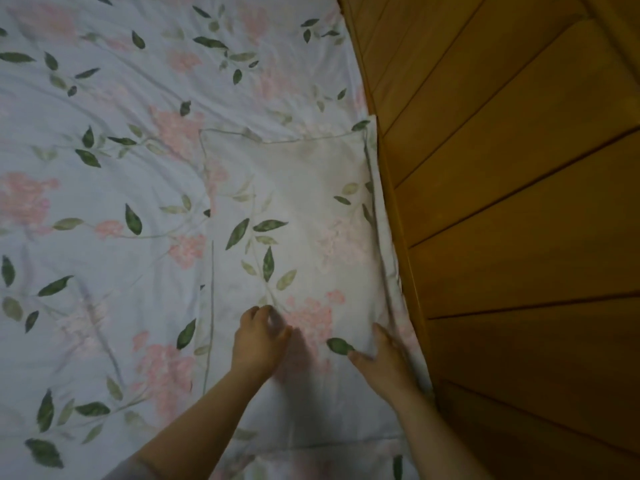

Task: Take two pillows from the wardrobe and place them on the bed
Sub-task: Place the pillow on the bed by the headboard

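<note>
A pillow (298, 209) in a pale case printed with pink flowers and green leaves lies flat on the bed (104, 140), its long side against the wooden headboard. My left hand (259, 337) rests on the pillow's near half with fingers spread and slightly blurred. My right hand (384, 362) lies flat on the pillow's right edge, beside the headboard, fingers apart. Neither hand grips the fabric. Only one pillow is in view.
The bed cover carries the same floral print and is lightly wrinkled. A wooden plank headboard (502, 202) fills the right side, touching the pillow's edge. The cover stretches away to the left and the top of the view.
</note>
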